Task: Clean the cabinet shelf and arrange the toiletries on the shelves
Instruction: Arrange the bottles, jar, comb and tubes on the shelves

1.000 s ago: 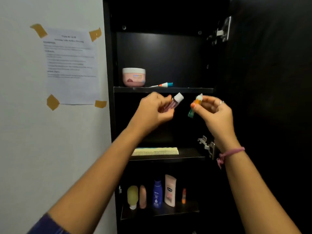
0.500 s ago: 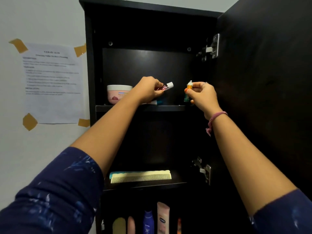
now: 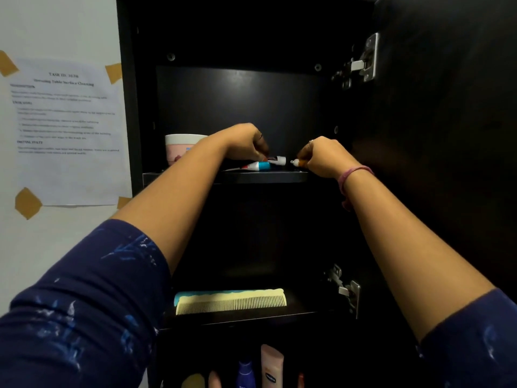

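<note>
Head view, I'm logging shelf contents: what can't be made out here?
- Cream jar: label blurred, right side behind the left forearm.
- Bottom-shelf bottles: cut off by the frame's lower edge.
- Small tube: body hidden inside the right hand.
- Taped paper: print too blurred.

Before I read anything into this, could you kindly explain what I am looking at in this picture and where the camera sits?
There is no machine here: a person wears a wide-angle camera on the head, looking forward and down along both bare arms into a dark open cabinet.

On the top shelf stand a pink tub with a white lid and a lying red, white and blue tube. The left hand grips a small white-capped tube; the right hand pinches a small orange, white-tipped tube. Both are low over that shelf.

The shelf below holds a pale yellow comb; bottles stand lower still. A taped paper sheet hangs on the wall.
</note>
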